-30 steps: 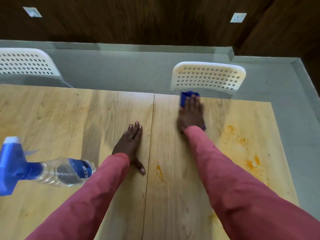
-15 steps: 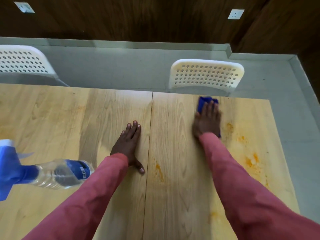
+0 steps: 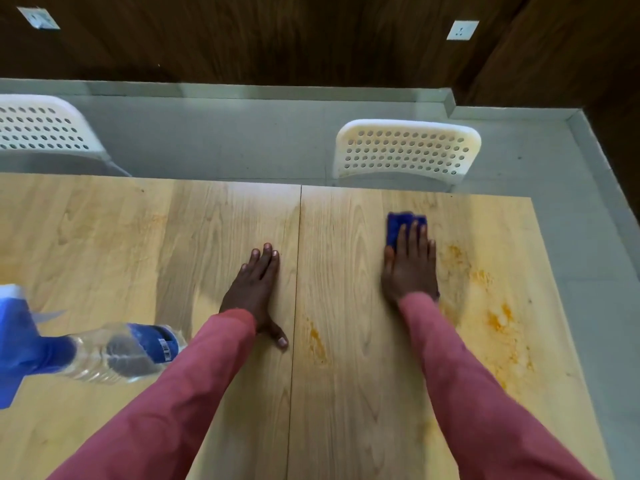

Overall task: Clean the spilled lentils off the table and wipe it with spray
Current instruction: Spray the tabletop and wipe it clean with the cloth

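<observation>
Back toward me comes my right hand (image 3: 410, 268), sliding the blue cloth (image 3: 404, 226) away from the bench's (image 3: 104, 244) far edge, fingers flat on it. Left hand (image 3: 258, 289) lies open, flat mid-bench. Orange smears (image 3: 498, 320) line the right edge; spray bottle (image 3: 104, 353) lies at the left edge.

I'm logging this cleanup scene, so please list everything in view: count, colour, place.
table: one, light wood, fills the foreground
stains: several, orange-yellow, on the table's right half
cloth: one, blue, under the right hand's fingers
spray bottle: one, clear with a blue head, lying at the table's left
chairs: two, white, perforated, beyond the far edge
wall sockets: two, white, on the dark wall
left hand: flat on the table
right hand: presses the cloth
</observation>
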